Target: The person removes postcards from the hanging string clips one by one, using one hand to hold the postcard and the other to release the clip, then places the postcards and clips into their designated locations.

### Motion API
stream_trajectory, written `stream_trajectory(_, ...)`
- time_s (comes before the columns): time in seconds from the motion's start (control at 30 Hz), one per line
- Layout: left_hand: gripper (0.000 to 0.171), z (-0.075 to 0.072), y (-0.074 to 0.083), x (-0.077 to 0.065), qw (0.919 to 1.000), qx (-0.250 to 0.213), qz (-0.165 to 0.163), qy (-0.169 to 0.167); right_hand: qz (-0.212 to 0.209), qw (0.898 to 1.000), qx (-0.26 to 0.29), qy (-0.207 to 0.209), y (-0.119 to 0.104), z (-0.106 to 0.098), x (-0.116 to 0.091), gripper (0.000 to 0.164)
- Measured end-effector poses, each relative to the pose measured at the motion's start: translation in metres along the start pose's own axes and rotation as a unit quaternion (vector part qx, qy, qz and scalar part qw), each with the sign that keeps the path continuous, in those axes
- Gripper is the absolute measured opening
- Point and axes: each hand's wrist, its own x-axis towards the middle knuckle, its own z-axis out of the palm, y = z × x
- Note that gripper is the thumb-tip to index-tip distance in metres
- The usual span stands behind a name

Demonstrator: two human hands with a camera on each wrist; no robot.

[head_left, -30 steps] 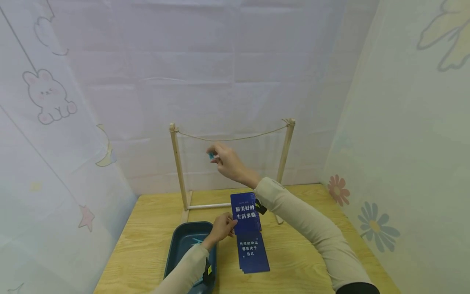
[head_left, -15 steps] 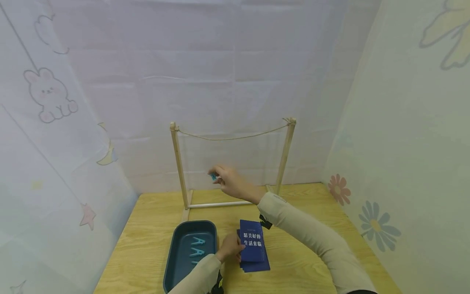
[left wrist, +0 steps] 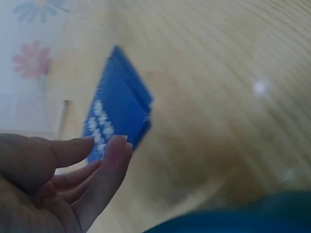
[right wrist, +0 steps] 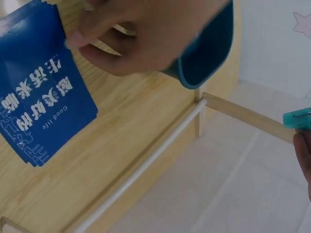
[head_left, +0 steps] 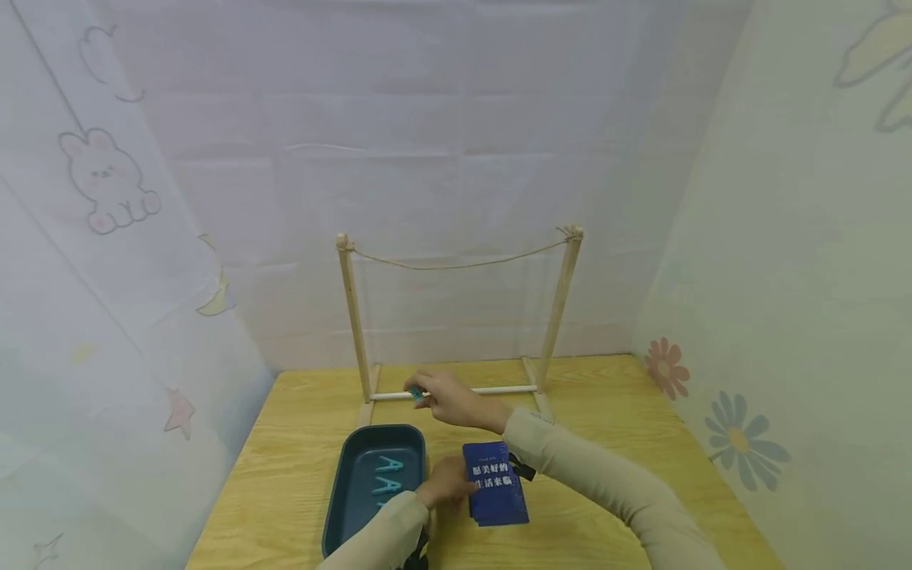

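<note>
My right hand (head_left: pixel 456 400) pinches a small teal clothespin (head_left: pixel 416 393) above the table, near the foot of the wooden stand. In the right wrist view that clothespin (right wrist: pixel 297 119) shows at the right edge. A stack of dark blue cards (head_left: pixel 496 499) with white writing lies on the table, its edges slightly uneven. At the stack's left edge is my left hand (head_left: pixel 449 481). The left wrist view shows its thumb and fingers (left wrist: pixel 109 170) apart, with the cards (left wrist: pixel 116 97) beyond them. Whether a fingertip still touches the cards is hard to tell.
A dark teal tray (head_left: pixel 335 495) left of the cards contains several teal clothespins (head_left: pixel 389 464). Behind stands a wooden frame (head_left: pixel 561 309) with a sagging string (head_left: pixel 456 267) across its top and a white rod (head_left: pixel 502 389) low down. Fabric walls surround the table.
My left hand lowered a card onto the stack, squared it with the others, and its fingers parted. My right hand came down from near the string, still pinching the clothespin.
</note>
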Motion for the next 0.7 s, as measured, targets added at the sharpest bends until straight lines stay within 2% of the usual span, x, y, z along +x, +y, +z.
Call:
stream_trajectory(0.07, 0.023, -0.010, 0.006, -0.002, 0.9994, 0.011, -0.004, -0.031, 0.009, 1.000, 0.003, -0.013, 0.000, 0.003, -0.003, 0.026)
stream_trajectory(0.13, 0.023, -0.023, 0.012, -0.005, 0.9962, -0.010, -0.014, -0.085, 0.024, 0.999, 0.013, -0.024, 0.001, 0.005, -0.007, 0.027)
stream_trajectory(0.27, 0.022, -0.062, 0.018, -0.016, 0.9765, -0.056, -0.014, -0.208, 0.052, 0.998, 0.020, -0.035, 0.004, 0.011, -0.017, 0.033)
stream_trajectory(0.33, 0.023, -0.086, 0.016, -0.025, 0.9694, -0.065, -0.010, -0.237, 0.050, 0.998, 0.012, -0.044, 0.003, 0.019, -0.022, 0.036)
stream_trajectory(0.43, 0.027, -0.126, 0.010, -0.040, 0.9719, -0.043, -0.006, -0.231, 0.017, 0.997, 0.000, -0.073, -0.006, 0.036, -0.029, 0.040)
stream_trajectory(0.53, 0.032, -0.162, 0.000, -0.055, 0.9790, -0.007, -0.015, -0.203, -0.013, 0.994, -0.005, -0.107, -0.020, 0.055, -0.032, 0.044)
stream_trajectory(0.6, 0.033, -0.179, -0.009, -0.063, 0.9825, 0.016, -0.022, -0.184, -0.022, 0.991, -0.003, -0.129, -0.031, 0.069, -0.034, 0.045)
stream_trajectory(0.7, 0.027, -0.194, -0.023, -0.071, 0.9912, 0.028, -0.038, -0.124, -0.033, 0.985, 0.011, -0.168, -0.046, 0.088, -0.037, 0.042)
